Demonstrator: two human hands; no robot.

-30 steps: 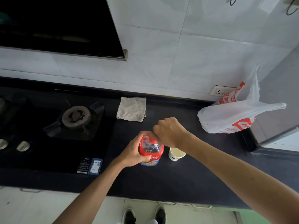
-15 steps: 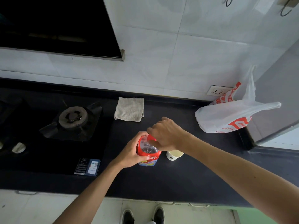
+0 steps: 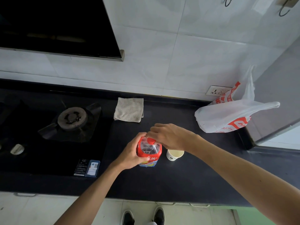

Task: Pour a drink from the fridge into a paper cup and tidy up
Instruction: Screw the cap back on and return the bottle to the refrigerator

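Note:
A clear plastic drink bottle [image 3: 150, 152] with a red label stands upright on the black counter [image 3: 162, 181]. My left hand [image 3: 129, 153] wraps around its left side. My right hand [image 3: 170, 137] comes over the top, fingertips pinched on the red cap [image 3: 151, 141]. Just right of the bottle stands a white paper cup [image 3: 175, 154], partly under my right wrist; its inside looks pale, and I cannot tell if it holds liquid.
A gas hob with a burner [image 3: 72, 117] and knobs [image 3: 17, 149] fills the counter's left. A folded grey cloth [image 3: 129, 109] lies behind the bottle. A white and red plastic bag [image 3: 227, 117] sits at the right by a wall socket [image 3: 216, 91].
My right hand has shifted over the cap, its fingers opening out from a fist and pinching the cap's edge, so the red cap now shows. The left hand still holds the bottle.

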